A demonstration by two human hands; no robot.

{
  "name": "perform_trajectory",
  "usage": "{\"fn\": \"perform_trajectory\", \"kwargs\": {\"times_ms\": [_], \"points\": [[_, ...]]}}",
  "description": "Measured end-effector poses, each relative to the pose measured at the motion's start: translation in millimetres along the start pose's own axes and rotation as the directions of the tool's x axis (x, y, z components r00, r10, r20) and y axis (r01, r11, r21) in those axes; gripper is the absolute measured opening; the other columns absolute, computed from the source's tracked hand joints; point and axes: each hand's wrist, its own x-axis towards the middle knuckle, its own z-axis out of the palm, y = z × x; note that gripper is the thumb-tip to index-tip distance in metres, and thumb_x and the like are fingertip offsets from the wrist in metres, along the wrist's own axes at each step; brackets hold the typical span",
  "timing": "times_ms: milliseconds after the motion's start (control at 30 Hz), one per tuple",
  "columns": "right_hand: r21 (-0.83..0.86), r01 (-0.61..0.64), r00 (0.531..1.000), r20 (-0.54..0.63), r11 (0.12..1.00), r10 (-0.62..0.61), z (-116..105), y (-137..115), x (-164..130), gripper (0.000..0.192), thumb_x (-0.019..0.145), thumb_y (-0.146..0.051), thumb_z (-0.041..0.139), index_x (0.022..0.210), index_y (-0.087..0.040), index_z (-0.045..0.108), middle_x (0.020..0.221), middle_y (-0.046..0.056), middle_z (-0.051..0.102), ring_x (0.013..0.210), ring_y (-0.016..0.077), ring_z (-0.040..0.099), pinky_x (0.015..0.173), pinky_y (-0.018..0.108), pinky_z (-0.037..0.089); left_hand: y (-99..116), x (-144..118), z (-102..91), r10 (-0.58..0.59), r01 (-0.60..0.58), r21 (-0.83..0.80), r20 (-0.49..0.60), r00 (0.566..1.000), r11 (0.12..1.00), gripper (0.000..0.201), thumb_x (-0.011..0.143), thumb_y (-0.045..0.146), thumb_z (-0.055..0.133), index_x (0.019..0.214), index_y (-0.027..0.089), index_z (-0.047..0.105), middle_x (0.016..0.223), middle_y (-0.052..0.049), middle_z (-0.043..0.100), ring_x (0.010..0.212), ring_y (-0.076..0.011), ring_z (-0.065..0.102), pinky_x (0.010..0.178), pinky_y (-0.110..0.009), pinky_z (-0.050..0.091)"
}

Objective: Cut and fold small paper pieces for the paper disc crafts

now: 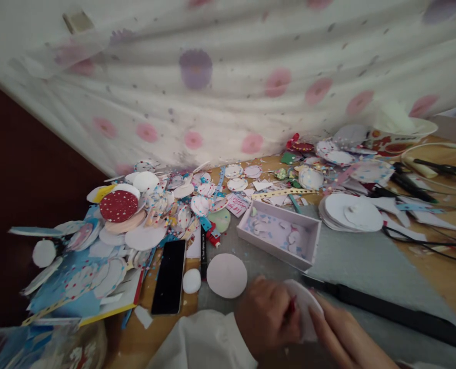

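Left hand [268, 311] and right hand [341, 332] gripping white paper [306, 313], box [274, 249] beyond, black tool [397, 311] alongside

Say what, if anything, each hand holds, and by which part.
Right hand: white paper piece, by its right edge. Left hand: apparently a red item, hold point unclear.

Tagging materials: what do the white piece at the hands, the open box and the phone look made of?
White piece: likely paper or thin card; matte, with a thin, curved edge.
Open box: probably cardboard, perhaps plastic; matte, pale, thin-walled.
Phone: front probably glass; smooth, uniformly black face. Frame material unclear.
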Motion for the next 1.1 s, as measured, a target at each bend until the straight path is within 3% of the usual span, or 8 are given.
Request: {"fn": "perform_trajectory", "kwargs": {"times_ms": [100, 200, 300, 400, 533, 667, 833, 1100], "points": [[0.187, -0.182, 0.977, -0.076, 0.965, 0.199, 5, 4, 9, 0.048, 0.09, -0.066, 0.047, 0.092, -0.023, 0.067, 0.08, 0.005, 0.071, 0.072, 0.0203, 0.067, 0.069, 0.03, 0.059, -14, 2, -13.4, 0.066, -0.082, -0.064, -0.221, 0.973, 0.995, 0.066, 0.076, 0.059, 0.068, 0.123, 0.017, 0.05, 0.123, -0.018, 0.052, 0.115, -0.0345, 0.051, 0.099, -0.057, 0.042], [0.494, -0.319, 0.947, 0.192, 0.809, 0.257, 16, 5, 20, 0.043, 0.092, -0.063, 0.049, 0.098, -0.023, 0.064, 0.076, 0.001, 0.065, 0.067, 0.0155, 0.062, 0.065, 0.027, 0.055, -19, 7, -22.6, 0.075, -0.171, -0.269, -0.333, 0.94, 0.948, 0.108, 0.054, 0.066, 0.082, 0.138, 0.018, 0.034, 0.144, -0.021, 0.036, 0.133, -0.0417, 0.037, 0.108, -0.061, 0.031], [0.615, -0.358, 0.927, 0.327, 0.702, 0.185, 25, 5, 27, 0.056, 0.086, -0.072, 0.051, 0.109, -0.022, 0.06, 0.082, 0.001, 0.064, 0.068, 0.0159, 0.063, 0.064, 0.029, 0.055, -19, 11, -23.2, -0.041, -0.104, -0.582, -0.231, 0.972, 0.807, 0.1, 0.056, 0.06, 0.086, 0.133, 0.019, 0.037, 0.139, -0.02, 0.047, 0.124, -0.0364, 0.05, 0.101, -0.05, 0.042], [0.552, -0.385, 0.9, 0.402, 0.739, 0.169, 16, 3, 25, 0.056, 0.089, -0.067, 0.05, 0.124, -0.024, 0.054, 0.089, 0.002, 0.066, 0.077, 0.0184, 0.068, 0.073, 0.034, 0.057, -19, 7, -25.4, -0.106, -0.07, -0.73, -0.193, 0.975, 0.68, 0.076, 0.066, 0.05, 0.082, 0.123, 0.021, 0.041, 0.116, -0.013, 0.061, 0.095, -0.024, 0.064, 0.08, -0.035, 0.051], [0.022, -0.095, 0.979, 0.182, 0.995, 0.09, -14, -1, 20, 0.028, 0.099, -0.043, 0.046, 0.119, -0.026, 0.055, 0.086, 0.002, 0.069, 0.074, 0.017, 0.068, 0.065, 0.029, 0.056, -21, -2, -37.1, -0.15, -0.018, -0.7, -0.179, 0.972, 0.714, 0.068, 0.062, 0.026, 0.081, 0.121, 0.021, 0.047, 0.104, -0.005, 0.06, 0.085, -0.017, 0.059, 0.071, -0.026, 0.047], [-0.4, 0.329, 0.944, 0.134, 0.855, -0.301, -19, -2, 33, 0.023, 0.098, -0.044, 0.05, 0.098, -0.022, 0.054, 0.078, 0.003, 0.064, 0.061, 0.0148, 0.062, 0.052, 0.025, 0.049, -24, -4, -41.6, -0.064, 0.041, -0.666, -0.01, 0.998, 0.745, 0.069, 0.057, 0.025, 0.083, 0.116, 0.019, 0.05, 0.097, -0.003, 0.059, 0.08, -0.0161, 0.057, 0.068, -0.025, 0.046], [-0.496, 0.535, 0.837, 0.417, 0.684, -0.354, 3, 4, 55, 0.046, 0.104, -0.05, 0.027, 0.086, -0.02, 0.056, 0.074, 0.003, 0.064, 0.061, 0.0142, 0.062, 0.053, 0.026, 0.046, -27, 1, -37.9, 0.01, 0.057, -0.665, 0.096, 0.995, 0.744, 0.075, 0.048, 0.039, 0.092, 0.105, 0.018, 0.049, 0.08, 0.001, 0.058, 0.067, -0.0129, 0.053, 0.061, -0.024, 0.046], [-0.52, 0.598, 0.796, 0.472, 0.61, -0.379, 17, 16, 47, 0.046, 0.108, -0.027, 0.018, 0.084, -0.018, 0.056, 0.07, 0.002, 0.063, 0.053, 0.0133, 0.057, 0.049, 0.03, 0.036, -21, 2, -45.2, -0.034, 0.097, -0.445, 0.147, 0.989, 0.89, 0.049, 0.059, 0.034, 0.079, 0.097, 0.016, 0.053, 0.074, 0.002, 0.058, 0.063, -0.0123, 0.051, 0.057, -0.024, 0.04]]}}
